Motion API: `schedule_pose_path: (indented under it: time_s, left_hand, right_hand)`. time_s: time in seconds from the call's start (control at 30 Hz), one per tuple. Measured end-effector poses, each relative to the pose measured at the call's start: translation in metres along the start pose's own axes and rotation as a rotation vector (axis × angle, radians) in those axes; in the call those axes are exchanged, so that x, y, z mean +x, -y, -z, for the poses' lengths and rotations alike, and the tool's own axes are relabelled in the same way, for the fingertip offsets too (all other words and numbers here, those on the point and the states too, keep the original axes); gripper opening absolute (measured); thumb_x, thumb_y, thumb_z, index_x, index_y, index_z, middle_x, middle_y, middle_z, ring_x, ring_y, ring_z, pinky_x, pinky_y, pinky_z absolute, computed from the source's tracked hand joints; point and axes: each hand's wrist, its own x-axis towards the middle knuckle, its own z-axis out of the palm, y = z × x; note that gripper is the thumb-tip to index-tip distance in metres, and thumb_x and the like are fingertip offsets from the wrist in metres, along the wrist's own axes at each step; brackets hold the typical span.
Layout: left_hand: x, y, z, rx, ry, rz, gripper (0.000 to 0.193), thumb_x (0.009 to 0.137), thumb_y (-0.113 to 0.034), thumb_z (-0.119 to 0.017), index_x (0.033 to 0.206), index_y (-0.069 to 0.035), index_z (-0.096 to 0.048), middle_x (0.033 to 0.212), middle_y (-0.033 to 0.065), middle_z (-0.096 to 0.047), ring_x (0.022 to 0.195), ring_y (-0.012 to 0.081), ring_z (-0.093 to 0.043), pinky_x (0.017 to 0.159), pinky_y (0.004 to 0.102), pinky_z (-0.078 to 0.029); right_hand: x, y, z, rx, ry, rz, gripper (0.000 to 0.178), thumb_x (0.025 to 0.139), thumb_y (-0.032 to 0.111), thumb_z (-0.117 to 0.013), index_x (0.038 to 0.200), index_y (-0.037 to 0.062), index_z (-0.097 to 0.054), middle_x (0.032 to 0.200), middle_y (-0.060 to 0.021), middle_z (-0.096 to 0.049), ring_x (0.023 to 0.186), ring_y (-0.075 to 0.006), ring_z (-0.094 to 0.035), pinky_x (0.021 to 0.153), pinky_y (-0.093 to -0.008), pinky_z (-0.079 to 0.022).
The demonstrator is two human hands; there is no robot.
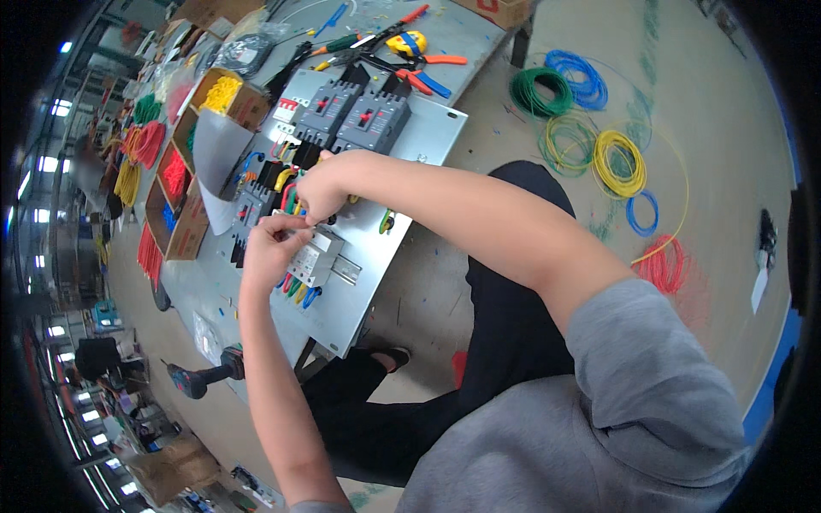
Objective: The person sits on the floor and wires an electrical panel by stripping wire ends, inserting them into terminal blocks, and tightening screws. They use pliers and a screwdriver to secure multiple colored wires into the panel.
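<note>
My right hand [323, 190] reaches in over a metal mounting panel [428, 137], its fingers curled down among coloured wires [289, 198]. Close below it, my left hand [272, 248] has thumb and fingertips pinched together just above a light grey terminal device [315, 258]. The two hands almost touch; whatever lies between their fingertips is too small or hidden to name. Red, green, yellow and blue wires stick out under the grey device, which sits by a short slotted rail [345, 270]. Two large dark grey circuit breakers [366, 118] are fixed at the panel's far end.
Cardboard boxes of coloured sleeves [221, 94] stand left of the panel, with a curled white sheet [221, 145] against them. Pliers [419, 79] and a yellow tape measure [407, 43] lie beyond. A power drill [205, 374] rests at the near left. Wire coils [619, 162] lie on the floor.
</note>
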Motion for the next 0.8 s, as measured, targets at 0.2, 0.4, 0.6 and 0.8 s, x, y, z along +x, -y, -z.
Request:
schedule_pose_path:
  time_s: [0.2,0.4,0.6,0.8]
  left_hand:
    - [-0.044,-0.007,-0.020,0.297,-0.367,-0.187,0.059,0.086,-0.020,-0.083,0.140,-0.006,-0.064,0.134,0.0126,-0.066,0.128,0.0310,-0.058,0.113,0.0423,-0.042]
    - [-0.070,-0.028,-0.064,0.653,-0.382,-0.119,0.091,0.076,-0.037,-0.090,0.155,-0.008,-0.054,0.158,0.0157,-0.052,0.155,0.0373,-0.039,0.126,0.0539,-0.030]
    - [-0.051,-0.017,-0.063,0.733,-0.433,-0.131,0.077,0.075,-0.038,-0.092,0.143,-0.015,-0.066,0.146,0.0094,-0.061,0.150,0.0349,-0.045,0.123,0.0551,-0.034]
    - [-0.057,-0.021,-0.048,0.726,-0.415,-0.143,0.069,0.075,-0.041,-0.092,0.137,-0.020,-0.071,0.134,0.0048,-0.065,0.140,0.0301,-0.053,0.119,0.0547,-0.035]
  right_hand:
    - [-0.002,-0.024,0.007,0.151,-0.193,0.030,0.032,0.092,0.016,-0.060,0.112,0.0128,-0.084,0.114,-0.0133,-0.081,0.110,-0.0324,-0.076,0.098,-0.0443,-0.057]
    - [-0.009,-0.013,0.005,-0.126,-0.074,-0.059,0.042,0.087,0.013,-0.063,0.119,0.0295,-0.084,0.120,-0.0088,-0.079,0.123,-0.0277,-0.069,0.116,-0.0495,-0.036]
    - [-0.007,-0.011,0.003,-0.127,-0.033,-0.032,0.021,0.089,0.031,-0.074,0.106,0.0219,-0.083,0.102,-0.0041,-0.081,0.106,-0.0258,-0.075,0.110,-0.0547,-0.039]
    - [-0.003,-0.009,0.005,-0.023,-0.015,-0.043,0.027,0.089,0.029,-0.078,0.112,0.0154,-0.084,0.106,-0.0096,-0.082,0.103,-0.0306,-0.077,0.095,-0.0421,-0.057]
